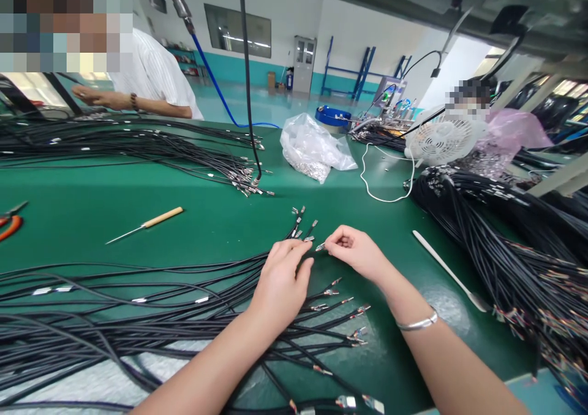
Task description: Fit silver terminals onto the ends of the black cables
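A spread of black cables (pixel 138 317) with metal terminal ends lies across the green table (pixel 92 206). My left hand (pixel 282 280) rests on the cables, fingers closed around several of them near their ends. My right hand (pixel 356 252) pinches a small metal terminal (pixel 320 246) on a cable tip between thumb and fingers. The two hands almost touch. More terminal ends (pixel 301 222) fan out just beyond my fingers, and others (pixel 353 323) lie under my wrists. A silver bracelet (pixel 418 323) sits on my right wrist.
A wooden-handled awl (pixel 147 222) and red pliers (pixel 9 222) lie left. A white stick (pixel 448 271) lies right, beside a big cable heap (pixel 505 249). A plastic bag (pixel 315 148), a white fan (pixel 441 139) and another cable bundle (pixel 138 145) sit farther back. Another person (pixel 138 78) works at far left.
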### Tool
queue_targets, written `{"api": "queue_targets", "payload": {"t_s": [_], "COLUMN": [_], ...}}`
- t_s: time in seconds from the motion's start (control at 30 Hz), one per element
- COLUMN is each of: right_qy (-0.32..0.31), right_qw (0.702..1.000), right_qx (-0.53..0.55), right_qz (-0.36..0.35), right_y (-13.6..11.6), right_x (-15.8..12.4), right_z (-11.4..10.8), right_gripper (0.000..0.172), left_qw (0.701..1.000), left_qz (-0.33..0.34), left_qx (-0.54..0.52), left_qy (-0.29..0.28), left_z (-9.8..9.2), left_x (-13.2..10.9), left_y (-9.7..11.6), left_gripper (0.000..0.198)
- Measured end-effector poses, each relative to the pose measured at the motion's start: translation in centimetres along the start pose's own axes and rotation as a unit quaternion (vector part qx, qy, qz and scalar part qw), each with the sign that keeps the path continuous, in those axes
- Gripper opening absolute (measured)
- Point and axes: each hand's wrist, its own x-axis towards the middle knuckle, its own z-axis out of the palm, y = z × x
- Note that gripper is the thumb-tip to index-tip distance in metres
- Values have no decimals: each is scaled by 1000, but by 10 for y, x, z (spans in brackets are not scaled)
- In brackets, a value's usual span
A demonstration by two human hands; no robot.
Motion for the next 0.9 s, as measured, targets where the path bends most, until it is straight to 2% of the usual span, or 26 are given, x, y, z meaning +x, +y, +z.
{"api": "queue_targets", "payload": {"t_s": [0.13, 0.23, 0.47, 0.73, 0.8, 0.9], "right_qy": [-11, -14, -50, -68, -66, -62], "right_qw": [997, 995, 997, 964, 960, 970], "right_qx": [74, 95, 56, 234, 248, 221], "right_qz": [-31, -21, 13, 108, 112, 79], "right_y": [-18, -29, -32, -30, -30, -33], "right_x": [-13, -19, -21, -18, -18, -20], "right_z": [-3, -4, -6, 2, 4, 6], "right_gripper": [17, 17, 18, 19, 19, 18], "left_qw": [995, 989, 982, 971, 969, 969], "left_qz": [-66, -90, -96, -102, -102, -101], "left_qx": [-62, -113, -161, -216, -223, -226], "left_qy": [-42, -28, -23, -11, -5, 8], "left_z": [0, -1, -4, -7, -8, -7], "left_x": [3, 3, 4, 4, 4, 5], "left_y": [3, 9, 12, 11, 11, 9], "left_gripper": [21, 18, 15, 13, 13, 13]}}
